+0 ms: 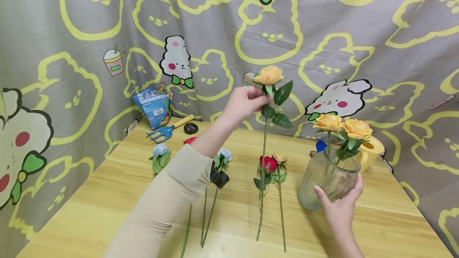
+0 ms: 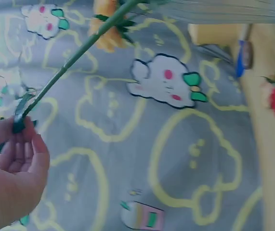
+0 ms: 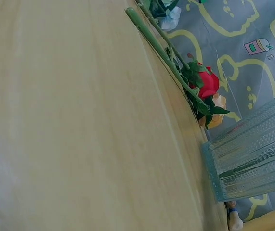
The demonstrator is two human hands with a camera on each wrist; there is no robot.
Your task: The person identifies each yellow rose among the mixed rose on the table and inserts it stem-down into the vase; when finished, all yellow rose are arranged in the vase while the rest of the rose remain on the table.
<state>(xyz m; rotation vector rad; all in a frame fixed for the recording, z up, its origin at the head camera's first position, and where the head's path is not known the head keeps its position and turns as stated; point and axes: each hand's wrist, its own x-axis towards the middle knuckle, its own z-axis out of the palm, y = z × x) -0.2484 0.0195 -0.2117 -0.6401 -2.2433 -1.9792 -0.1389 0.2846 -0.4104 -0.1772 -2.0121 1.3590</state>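
Note:
Near the top of its stem, my left hand (image 1: 247,100) pinches an artificial yellow-orange rose (image 1: 269,75). The rose is upright in the air, its long stem hanging down in front of the flowers on the table. In the left wrist view, the fingers (image 2: 29,151) meet on the green stem (image 2: 62,70). My right hand (image 1: 340,206) grips a ribbed glass vase (image 1: 319,182), thumb on the near side and fingers around the right side. Two more yellow-orange roses (image 1: 328,122) stand in the vase. The right wrist view shows the vase's base (image 3: 213,173) but barely any of the hand.
On the wooden table (image 1: 89,210) lie a red rose (image 1: 268,163), a small peach rose (image 1: 279,157) and light blue flowers (image 1: 160,149). Behind are a blue bag (image 1: 154,106), a hand fork (image 1: 165,131), a dark oval object (image 1: 191,128) and a yellow watering can (image 1: 371,152). A patterned curtain surrounds the table.

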